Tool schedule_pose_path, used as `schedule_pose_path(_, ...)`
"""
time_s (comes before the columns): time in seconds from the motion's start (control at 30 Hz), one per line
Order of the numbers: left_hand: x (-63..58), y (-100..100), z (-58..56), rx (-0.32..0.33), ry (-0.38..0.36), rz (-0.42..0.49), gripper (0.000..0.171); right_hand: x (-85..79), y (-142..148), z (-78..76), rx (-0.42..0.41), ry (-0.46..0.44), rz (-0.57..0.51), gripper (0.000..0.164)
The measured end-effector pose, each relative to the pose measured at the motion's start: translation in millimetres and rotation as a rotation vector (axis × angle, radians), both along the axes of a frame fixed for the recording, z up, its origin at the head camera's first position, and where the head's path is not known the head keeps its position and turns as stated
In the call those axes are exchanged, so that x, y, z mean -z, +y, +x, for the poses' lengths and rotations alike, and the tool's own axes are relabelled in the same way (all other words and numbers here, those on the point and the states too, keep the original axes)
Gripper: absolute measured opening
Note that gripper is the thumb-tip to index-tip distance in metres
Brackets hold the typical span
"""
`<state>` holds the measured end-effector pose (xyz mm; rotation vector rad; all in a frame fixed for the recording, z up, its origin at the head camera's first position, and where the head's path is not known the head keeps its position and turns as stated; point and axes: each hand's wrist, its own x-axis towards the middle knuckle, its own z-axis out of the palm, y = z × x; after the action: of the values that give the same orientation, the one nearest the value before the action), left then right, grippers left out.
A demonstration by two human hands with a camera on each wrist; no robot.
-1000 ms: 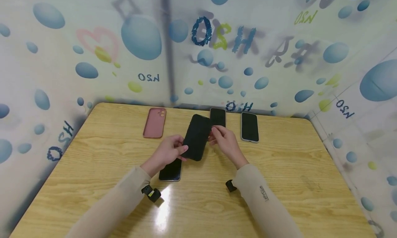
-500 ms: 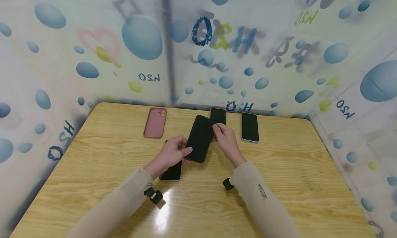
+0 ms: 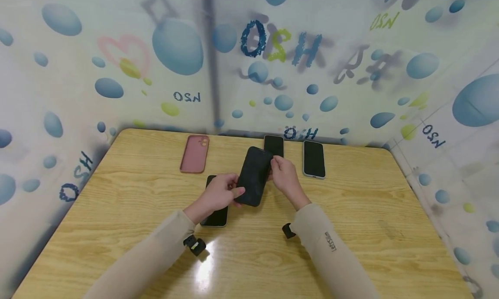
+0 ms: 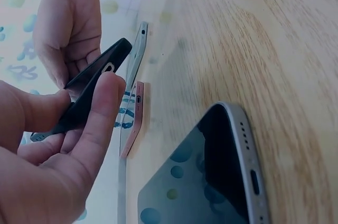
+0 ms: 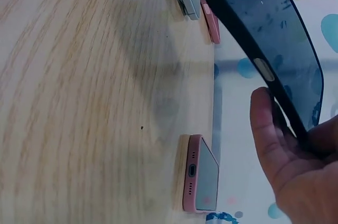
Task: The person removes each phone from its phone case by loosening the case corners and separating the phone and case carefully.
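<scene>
A phone in a black case (image 3: pixel 254 176) is held above the table between both hands. My left hand (image 3: pixel 219 193) pinches its lower left corner, thumb on the screen side and fingers beneath, as the left wrist view shows. At the upper right edge my right hand (image 3: pixel 287 177) pinches it between thumb and fingers; the fingers reach behind the case (image 5: pixel 288 49). A silver-edged phone (image 3: pixel 216 217) lies screen up on the table, partly under my left hand and wrist. Behind the held phone, a phone in a pink case (image 3: pixel 274 144) is partly covered.
An open pink phone case (image 3: pixel 194 154) lies at the back left of the wooden table (image 3: pixel 370 212). A pale-edged phone (image 3: pixel 314 159) lies screen up at the back right. A patterned wall (image 3: pixel 241 82) stands directly behind the table.
Both hands and the black-cased phone have shifted slightly to the right and a little nearer to me. More of the silver-edged phone's top now shows. The things on the table have stayed put.
</scene>
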<state>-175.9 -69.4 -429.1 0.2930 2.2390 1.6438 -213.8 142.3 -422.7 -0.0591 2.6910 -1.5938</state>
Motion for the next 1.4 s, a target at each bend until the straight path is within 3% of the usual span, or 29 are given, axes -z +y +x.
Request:
schedule_pose_path(0.53, -6.5, 3.3, 7.3, 0.052, 0.113, -0.147, 0.022, -7.3, -7.4, 2.9, 0.014, 0.119, 0.31, 0.023)
schedule_pose_path(0.7, -8.0, 4.6, 8.3, 0.052, 0.125, -0.192, 0.018, -5.3, -5.9, 2.9, -0.002, 0.119, 0.273, 0.023)
schedule_pose_path(0.83, -8.4, 4.3, 8.3, 0.055, 0.141, -0.184, 0.003, -3.2, -3.2, 2.3, -0.013, 0.096, 0.214, 0.024)
schedule_pose_path(1.0, -8.1, 4.9, 8.3, 0.052, 0.108, -0.11, 0.018, -2.0, -1.7, 1.5, -0.028, 0.083, 0.162, 0.027)
schedule_pose_path(1.4, -9.0, 3.5, 8.5, 0.048, 0.084, -0.057, 0.016, -1.7, -0.9, -0.3, -0.009, 0.1, 0.139, 0.028)
